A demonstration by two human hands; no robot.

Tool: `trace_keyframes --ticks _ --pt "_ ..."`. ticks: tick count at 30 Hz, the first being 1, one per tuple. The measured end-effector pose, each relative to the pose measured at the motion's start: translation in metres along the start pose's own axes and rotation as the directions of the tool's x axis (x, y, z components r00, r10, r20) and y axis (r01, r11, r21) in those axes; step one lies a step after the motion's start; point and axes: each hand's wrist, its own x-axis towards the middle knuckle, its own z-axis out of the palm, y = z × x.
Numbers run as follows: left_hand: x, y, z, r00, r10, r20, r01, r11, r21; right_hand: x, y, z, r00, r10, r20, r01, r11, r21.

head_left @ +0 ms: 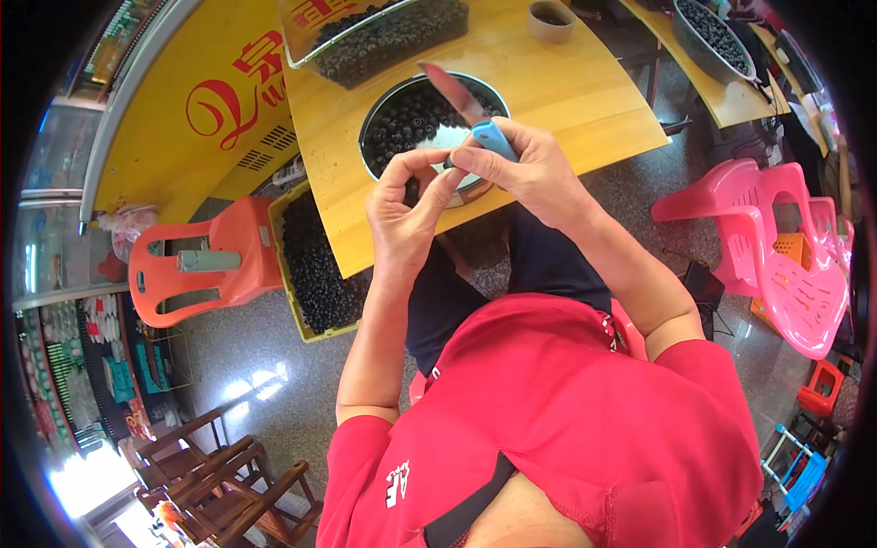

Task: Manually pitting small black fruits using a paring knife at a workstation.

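My right hand (545,178) is closed around the blue handle of a knife (454,95); its blade points up and to the left over the bowl. Between the fingertips of my left hand (408,199) sits a small dark round thing (449,163), partly hidden, which my right thumb also touches. Both hands meet above the near rim of a round bowl (367,128). Many small dark round pieces (402,126) lie in it, too small to tell their kind, and part of its pale inside shows.
The bowl stands on a yellow wooden table (575,100). Behind it is a clear tub (290,50) of dark pieces; a small beige cup (551,25) stands farther right. On the floor at left are a yellow crate (322,336) and an orange chair (242,247). Pink chairs (742,215) stand right.
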Motion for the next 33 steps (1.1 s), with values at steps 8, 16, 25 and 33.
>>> trace_keyframes --ticks 8,16,25,33 --pt "-0.002 -0.003 0.001 0.998 -0.038 -0.059 0.037 0.999 -0.017 -0.001 -0.005 0.001 0.987 0.158 0.036 -0.162 0.946 0.281" --pt "0.000 0.001 -0.007 0.982 -0.188 0.032 0.191 0.965 -0.181 0.001 0.002 0.005 0.997 -0.051 -0.053 0.053 0.998 0.044" --pt "0.003 -0.010 -0.007 0.989 -0.136 0.049 0.143 0.870 -0.472 -0.006 0.012 0.003 0.880 -0.473 0.041 0.397 0.685 -0.611" --pt "0.004 -0.002 -0.007 0.993 -0.113 0.016 0.111 0.925 -0.365 -0.003 0.008 -0.001 0.835 -0.541 0.099 0.452 0.572 -0.684"
